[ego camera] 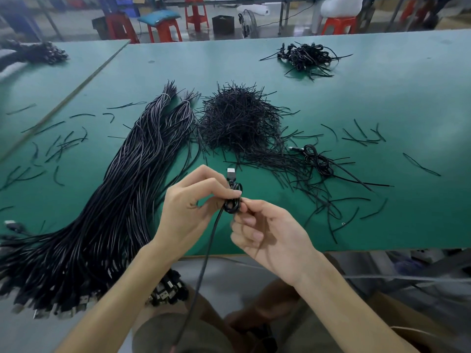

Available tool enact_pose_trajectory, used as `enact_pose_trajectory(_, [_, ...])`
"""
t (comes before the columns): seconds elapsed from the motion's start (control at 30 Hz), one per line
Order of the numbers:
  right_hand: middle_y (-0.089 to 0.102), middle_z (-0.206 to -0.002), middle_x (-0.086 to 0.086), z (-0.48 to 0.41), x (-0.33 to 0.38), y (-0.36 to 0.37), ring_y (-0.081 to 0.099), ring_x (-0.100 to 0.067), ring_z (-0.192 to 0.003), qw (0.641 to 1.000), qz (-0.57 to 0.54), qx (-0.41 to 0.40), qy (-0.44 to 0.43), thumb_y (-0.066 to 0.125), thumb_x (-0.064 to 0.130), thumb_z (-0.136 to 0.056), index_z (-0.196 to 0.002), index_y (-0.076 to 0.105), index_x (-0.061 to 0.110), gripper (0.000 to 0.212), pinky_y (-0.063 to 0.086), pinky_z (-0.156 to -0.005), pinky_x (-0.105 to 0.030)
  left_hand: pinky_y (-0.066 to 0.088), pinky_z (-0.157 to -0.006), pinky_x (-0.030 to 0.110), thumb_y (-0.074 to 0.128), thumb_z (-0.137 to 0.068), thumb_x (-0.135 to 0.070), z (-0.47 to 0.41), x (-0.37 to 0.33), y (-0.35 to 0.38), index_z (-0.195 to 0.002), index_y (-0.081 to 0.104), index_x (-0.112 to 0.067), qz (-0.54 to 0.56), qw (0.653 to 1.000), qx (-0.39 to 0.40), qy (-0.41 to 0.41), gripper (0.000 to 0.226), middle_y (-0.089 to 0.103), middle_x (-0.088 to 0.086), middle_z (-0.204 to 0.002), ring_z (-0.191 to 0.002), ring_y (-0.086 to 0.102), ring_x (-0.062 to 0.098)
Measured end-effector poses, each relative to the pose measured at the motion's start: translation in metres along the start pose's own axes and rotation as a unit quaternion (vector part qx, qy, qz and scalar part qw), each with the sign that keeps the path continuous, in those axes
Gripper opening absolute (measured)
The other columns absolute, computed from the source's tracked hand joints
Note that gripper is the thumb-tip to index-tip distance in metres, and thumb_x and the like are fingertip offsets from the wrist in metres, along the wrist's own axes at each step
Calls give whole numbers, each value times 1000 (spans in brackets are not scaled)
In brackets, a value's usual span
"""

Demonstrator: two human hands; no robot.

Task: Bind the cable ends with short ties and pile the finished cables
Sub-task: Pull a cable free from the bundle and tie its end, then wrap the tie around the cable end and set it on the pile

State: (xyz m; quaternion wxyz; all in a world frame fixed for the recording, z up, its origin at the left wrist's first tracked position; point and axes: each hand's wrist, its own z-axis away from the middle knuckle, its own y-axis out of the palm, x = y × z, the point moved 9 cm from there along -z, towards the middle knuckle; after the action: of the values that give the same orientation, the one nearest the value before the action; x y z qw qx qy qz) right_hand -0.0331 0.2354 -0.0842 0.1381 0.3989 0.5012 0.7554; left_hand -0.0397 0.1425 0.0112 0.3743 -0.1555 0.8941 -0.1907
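My left hand (190, 207) pinches a small coil of black USB cable (233, 200) just above the table's near edge; the silver plug (231, 173) sticks up past my fingers. My right hand (267, 235) grips the same coil from the right, fingers curled. The cable's loose tail (204, 263) hangs down toward my lap. A big heap of short black ties (239, 121) lies behind my hands. A thick bundle of unbound cables (107, 212) runs along the left. One bound cable (317, 160) lies to the right, and a pile of finished cables (307, 57) sits far right.
The green table (382, 110) is strewn with stray ties on both sides. Another cable pile (35, 52) sits on the adjoining table at far left. Red stools (165, 29) and a fan stand beyond the table. A cardboard box (407, 327) is by my right knee.
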Motion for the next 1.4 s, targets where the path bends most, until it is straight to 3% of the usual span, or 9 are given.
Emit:
enact_pose_trajectory(0.3, [41,-65,1,4,13,-19,34,-9,-47,993,95,-63,-32,59,17,-93,-78,62,7,18,26,-48,-21,55,-86,30,66,-92,3,7,19,10,-101,78,-5,28,998,29,-44,17,68,7,-103,-101,69,22])
enact_pose_trajectory(0.53, [67,-81,-7,16,60,-34,67,-18,-69,862,436,-223,-132,53,31,-106,-99,65,2,32,48,-56,-27,56,-93,30,60,-95,11,13,38,35,-120,73,-6,63,989,81,-111,32,65,6,-119,-115,64,22])
enact_pose_trajectory(0.67, [74,-98,-13,13,67,-32,75,-23,-81,864,420,-234,-152,56,35,-103,-108,61,2,33,58,-62,-32,55,-98,33,66,-93,10,7,34,46,-119,73,-2,98,986,55,-120,29,64,8,-121,-117,65,24])
enact_pose_trajectory(0.8, [71,-80,-5,15,94,-35,68,-17,-66,844,423,-266,-196,65,30,-99,-105,61,2,29,47,-57,-32,54,-94,29,64,-97,4,-3,36,39,-112,77,-8,79,987,39,-134,23,70,3,-116,-113,66,21])
enact_pose_trajectory(0.87, [71,-79,-4,20,123,-34,66,-14,-63,794,484,-288,-230,67,31,-98,-101,61,6,26,46,-58,-29,54,-91,26,64,-98,0,-8,50,25,-109,78,-12,30,987,38,-155,21,70,0,-113,-110,67,16])
enact_pose_trajectory(0.97, [67,-81,2,34,178,-24,63,-10,-68,623,641,-339,-292,71,34,-94,-93,59,16,22,46,-64,-19,52,-95,26,65,-98,-7,-13,95,-3,-116,72,-15,-117,959,53,-253,21,64,-1,-115,-105,63,10])
enact_pose_trajectory(1.1, [63,-89,0,31,222,-40,59,-20,-83,454,756,-395,-258,70,35,-95,-95,60,14,23,48,-74,-33,42,-103,41,57,-102,-13,-10,147,-48,-129,60,-2,-352,869,50,-345,29,54,21,-130,-122,46,34])
enact_pose_trajectory(1.27, [61,-101,-9,22,221,-78,51,-26,-101,374,811,-405,-195,63,34,-99,-99,59,11,23,46,-78,-38,43,-93,42,56,-103,-17,-8,167,-54,-120,54,-4,-481,793,112,-357,21,49,23,-128,-117,45,37])
enact_pose_trajectory(1.4, [58,-110,-12,23,214,-83,47,-27,-108,369,807,-415,-202,65,34,-97,-108,60,9,28,50,-85,-40,47,-84,42,59,-103,-26,-14,161,-48,-112,56,-4,-462,827,69,-313,24,50,19,-121,-107,52,35])
